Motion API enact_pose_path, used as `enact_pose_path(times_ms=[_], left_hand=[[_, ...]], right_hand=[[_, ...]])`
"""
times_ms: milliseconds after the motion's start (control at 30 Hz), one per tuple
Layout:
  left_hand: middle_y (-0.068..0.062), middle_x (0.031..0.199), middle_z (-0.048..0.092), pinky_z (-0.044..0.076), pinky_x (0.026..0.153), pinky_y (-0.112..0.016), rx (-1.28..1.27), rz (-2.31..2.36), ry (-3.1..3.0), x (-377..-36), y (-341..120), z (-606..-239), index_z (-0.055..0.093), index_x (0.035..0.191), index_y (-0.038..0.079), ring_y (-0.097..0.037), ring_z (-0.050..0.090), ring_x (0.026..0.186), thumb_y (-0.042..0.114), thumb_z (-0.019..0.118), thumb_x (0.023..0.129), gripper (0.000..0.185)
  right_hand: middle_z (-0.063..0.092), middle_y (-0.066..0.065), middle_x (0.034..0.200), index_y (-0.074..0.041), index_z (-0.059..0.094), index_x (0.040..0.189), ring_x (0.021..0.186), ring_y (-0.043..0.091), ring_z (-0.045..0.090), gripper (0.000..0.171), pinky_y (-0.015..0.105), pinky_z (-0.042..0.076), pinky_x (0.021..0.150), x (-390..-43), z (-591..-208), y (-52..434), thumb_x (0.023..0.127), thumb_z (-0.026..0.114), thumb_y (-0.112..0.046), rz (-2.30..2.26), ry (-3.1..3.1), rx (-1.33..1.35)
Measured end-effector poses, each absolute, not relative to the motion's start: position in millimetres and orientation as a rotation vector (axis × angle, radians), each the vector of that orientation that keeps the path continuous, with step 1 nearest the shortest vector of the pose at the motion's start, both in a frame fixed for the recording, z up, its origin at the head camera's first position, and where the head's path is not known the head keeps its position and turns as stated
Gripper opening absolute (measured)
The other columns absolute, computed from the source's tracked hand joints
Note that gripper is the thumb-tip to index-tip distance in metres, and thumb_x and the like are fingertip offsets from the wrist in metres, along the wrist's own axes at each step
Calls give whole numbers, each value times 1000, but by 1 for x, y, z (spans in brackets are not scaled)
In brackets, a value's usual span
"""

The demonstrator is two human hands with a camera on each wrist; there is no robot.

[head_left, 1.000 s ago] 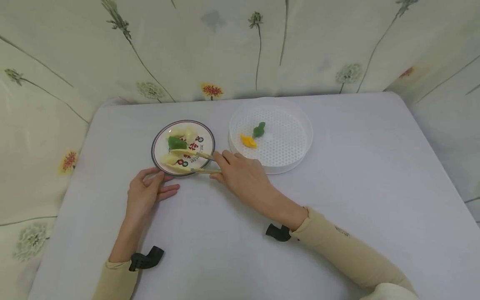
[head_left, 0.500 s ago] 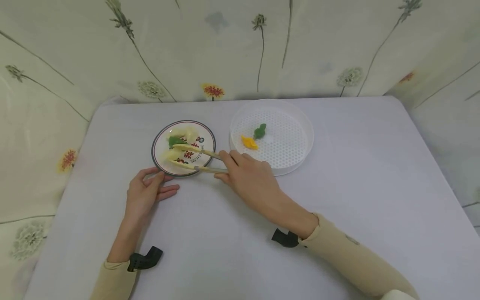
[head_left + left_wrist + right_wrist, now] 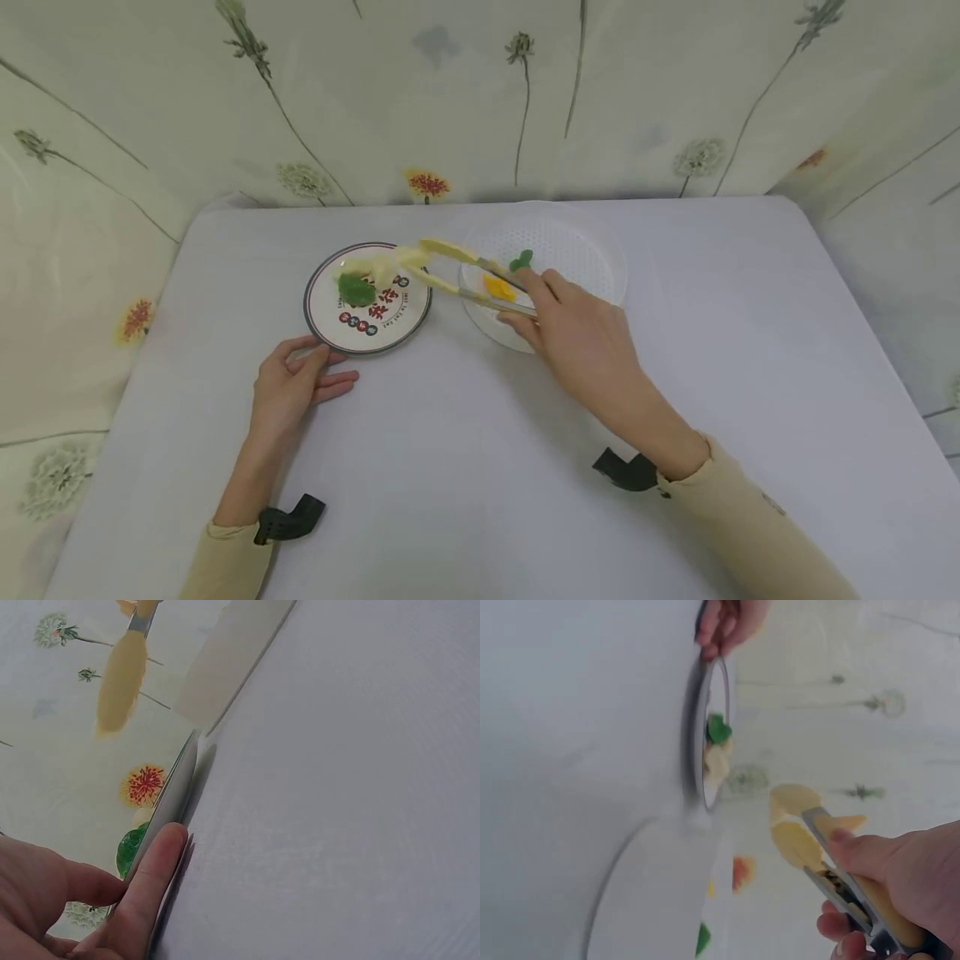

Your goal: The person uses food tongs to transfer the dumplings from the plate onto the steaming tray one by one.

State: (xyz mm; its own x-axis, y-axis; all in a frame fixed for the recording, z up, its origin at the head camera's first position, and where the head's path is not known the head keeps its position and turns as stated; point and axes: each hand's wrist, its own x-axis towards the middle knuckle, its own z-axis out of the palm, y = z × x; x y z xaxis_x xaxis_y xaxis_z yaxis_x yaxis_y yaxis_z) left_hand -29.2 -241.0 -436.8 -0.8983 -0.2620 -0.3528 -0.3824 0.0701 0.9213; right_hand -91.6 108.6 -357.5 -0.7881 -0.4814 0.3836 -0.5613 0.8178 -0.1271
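A plate's rim (image 3: 408, 325) is pinched between the left hand's (image 3: 288, 387) thumb and fingers. Tongs (image 3: 442, 285) are gripped in the right hand's (image 3: 592, 342) curled fingers; a pale dumpling-like piece (image 3: 409, 256), raised near the plate's right side, is held between their tips and might be dropped if the squeeze were eased. Beyond, orange and green pieces are held by a perforated steamer tray (image 3: 577, 250).

"What did the right hand (image 3: 592, 350) cover?"

"The rear of the tongs (image 3: 453, 252) and part of the tray (image 3: 577, 246), in the head view."

"And the pale piece (image 3: 410, 257) at the tips?"

"It was blurred, its shape unclear."

"The print on the plate (image 3: 330, 322)?"

"Some letters were too small to read."

"What did the edges cut off?"

"The head view's bottom edge cut both sleeves (image 3: 231, 560), the left wrist view the tongs, and the right wrist view the tray."
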Motion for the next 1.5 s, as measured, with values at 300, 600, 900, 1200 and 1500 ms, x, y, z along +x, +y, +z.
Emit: enact_pose_path(times_ms=[300, 600, 900, 1200, 1500], left_hand=[[-27, 137, 70, 71, 82, -28, -686, 1967, 2215, -28, -240, -439, 32, 163, 1, -6, 82, 81, 27, 53, 115, 58], [-28, 139, 69, 71, 83, -27, -679, 1974, 2214, -29, -239, -440, 33, 163, 2, -6, 82, 82, 26, 52, 115, 57], [-28, 141, 68, 71, 82, -27, -699, 1940, 2240, -30, -239, -440, 34, 163, 3, -5, 82, 81, 27, 52, 115, 57], [-27, 140, 69, 71, 81, -27, -700, 1943, 2231, -30, -239, -439, 34, 163, 3, -5, 82, 81, 27, 53, 115, 57], [-29, 142, 68, 71, 82, -27, -696, 1929, 2240, -29, -238, -437, 33, 163, 3, -5, 82, 81, 28, 52, 115, 57]], right_hand=[[64, 13, 90, -1, 64, 136, 54, 21, 47, 51, 25, 31, 41, -100, -351, 169, 102, 75, -37, 317, -2670, 595], [64, 16, 88, 1, 63, 133, 52, 22, 45, 50, 26, 29, 40, -97, -357, 205, 100, 78, -33, 265, -2679, 503], [63, 16, 85, 2, 64, 130, 51, 21, 43, 50, 27, 28, 38, -95, -368, 214, 97, 81, -31, 276, -2667, 490], [66, 20, 89, 7, 65, 131, 51, 22, 47, 54, 27, 30, 37, -93, -373, 212, 96, 83, -30, 275, -2734, 469], [65, 19, 85, 8, 66, 131, 47, 23, 47, 56, 25, 25, 37, -94, -372, 213, 96, 83, -33, 261, -2665, 497]])
